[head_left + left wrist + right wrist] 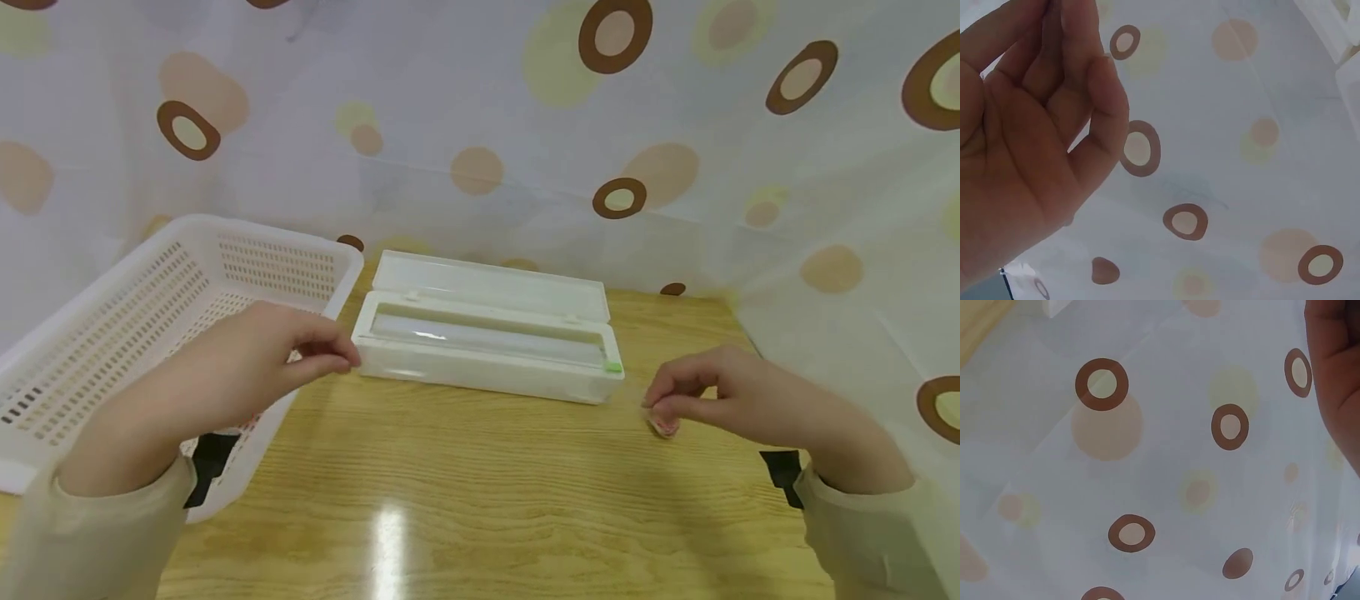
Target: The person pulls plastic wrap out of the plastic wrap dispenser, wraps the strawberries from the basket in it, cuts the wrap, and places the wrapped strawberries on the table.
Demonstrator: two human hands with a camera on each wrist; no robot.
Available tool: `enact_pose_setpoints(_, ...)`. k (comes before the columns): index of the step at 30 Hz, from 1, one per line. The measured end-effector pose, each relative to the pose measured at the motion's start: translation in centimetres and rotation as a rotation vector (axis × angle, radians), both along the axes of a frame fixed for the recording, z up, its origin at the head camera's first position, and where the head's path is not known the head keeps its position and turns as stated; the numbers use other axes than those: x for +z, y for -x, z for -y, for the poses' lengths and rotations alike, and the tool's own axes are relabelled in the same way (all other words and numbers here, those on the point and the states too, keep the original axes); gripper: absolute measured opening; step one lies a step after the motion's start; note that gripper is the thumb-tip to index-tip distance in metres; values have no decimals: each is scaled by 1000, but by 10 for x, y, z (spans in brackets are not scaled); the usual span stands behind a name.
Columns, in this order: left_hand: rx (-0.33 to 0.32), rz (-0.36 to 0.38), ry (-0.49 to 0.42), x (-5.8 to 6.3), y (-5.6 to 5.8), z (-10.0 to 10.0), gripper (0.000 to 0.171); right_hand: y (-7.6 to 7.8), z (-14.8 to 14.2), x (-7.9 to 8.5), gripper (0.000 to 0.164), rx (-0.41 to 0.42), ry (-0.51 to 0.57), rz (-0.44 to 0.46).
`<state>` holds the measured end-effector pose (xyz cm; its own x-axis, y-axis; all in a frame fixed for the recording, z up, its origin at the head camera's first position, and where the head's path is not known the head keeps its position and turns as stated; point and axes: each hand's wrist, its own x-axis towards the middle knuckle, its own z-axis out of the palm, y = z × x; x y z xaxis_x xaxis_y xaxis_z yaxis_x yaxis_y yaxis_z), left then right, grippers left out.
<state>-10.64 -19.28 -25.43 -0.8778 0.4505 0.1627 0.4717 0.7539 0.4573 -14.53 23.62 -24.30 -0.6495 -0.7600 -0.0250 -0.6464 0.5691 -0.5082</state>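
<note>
A long white cling film dispenser box point(487, 375) stands on the table with its lid point(491, 283) tilted back. Inside lies a film roll point(480, 333), and a green piece point(613, 367) sits at the right end. My left hand point(255, 358) hovers over the basket's edge, fingers loosely bent, fingertips right at the box's left end; nothing shows in its grasp. Right of the box, my right hand point(720, 396) pinches a small red-and-white piece point(663, 427), partly covered by the fingers. In the right wrist view only the edge of that hand shows.
A white slotted plastic basket point(348, 262) stands at the left, beneath my left forearm, with something reddish partly visible inside. A spotted curtain point(480, 108) hangs behind the wooden table point(465, 492) and along its right side.
</note>
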Motion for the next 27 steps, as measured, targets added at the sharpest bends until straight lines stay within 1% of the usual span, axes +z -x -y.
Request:
enact_pose_setpoints(2, -9, 13, 35, -8, -6, -1, 8, -1, 0, -4, 11, 46, -46, 80)
enact_pose_setpoints(4, -16, 6, 69, -17, -11, -1, 6, -2, 1, -8, 12, 58, -113, 85)
enact_pose_setpoints(5, -18, 8, 81, -22, -13, -1, 6, -3, 2, -11, 12, 70, -129, 89)
enact_pose_setpoints(10, 1, 23, 144, -44, -23, -8, 8, -5, 9, -23, 17, 148, -146, 180)
enact_pose_setpoints(13, 17, 47, 178, -55, -25, -13, 9, -7, 12, -31, 16, 140, -183, 245)
enact_pose_setpoints(16, 42, 87, 208, -63, -28, -18, 11, -9, 16, -42, 11, 120, -214, 292)
enact_pose_setpoints(19, 64, 83, 243, -69, -33, -22, 11, -11, 20, -51, 9, 130, -220, 301)
enact_pose_setpoints(23, 103, 18, 313, -75, -40, -28, 10, -11, 23, -61, 7, 174, -189, 288)
enact_pose_setpoints(25, 119, -5, 358, -79, -42, -31, 13, -10, 24, -67, 6, 192, -181, 278)
enact_pose_setpoints(27, 119, -3, 401, -83, -44, -35, 18, -10, 26, -73, 8, 212, -176, 258)
